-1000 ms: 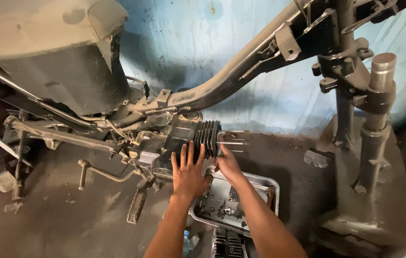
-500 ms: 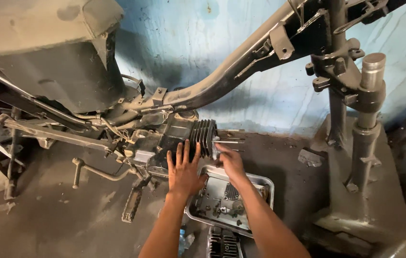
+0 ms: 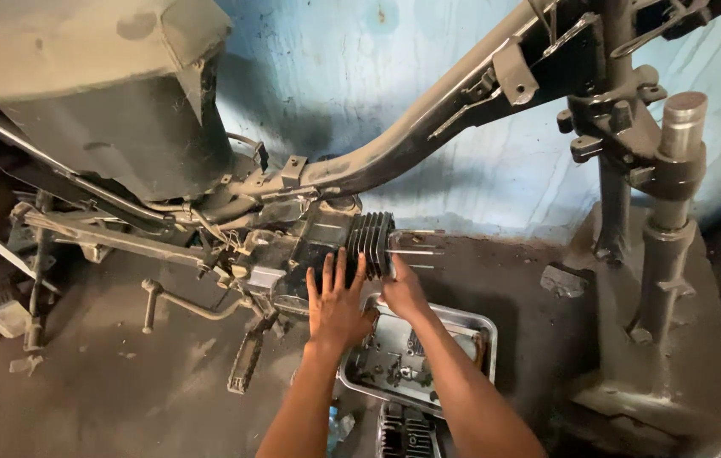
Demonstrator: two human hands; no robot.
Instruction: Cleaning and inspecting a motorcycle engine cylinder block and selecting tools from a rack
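The finned engine cylinder point(image 3: 370, 242) sits on the motorcycle engine point(image 3: 301, 254) under the frame tube point(image 3: 411, 144). The left hand point(image 3: 337, 304) lies open, fingers spread against the cylinder's underside. The right hand point(image 3: 403, 288) grips its stud-side edge. A metal parts tray point(image 3: 483, 331) lies on the floor just below both hands.

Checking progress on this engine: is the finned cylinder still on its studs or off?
On: the dark finned metal cylinder sits against the engine, long studs poking through it, both hands at it.
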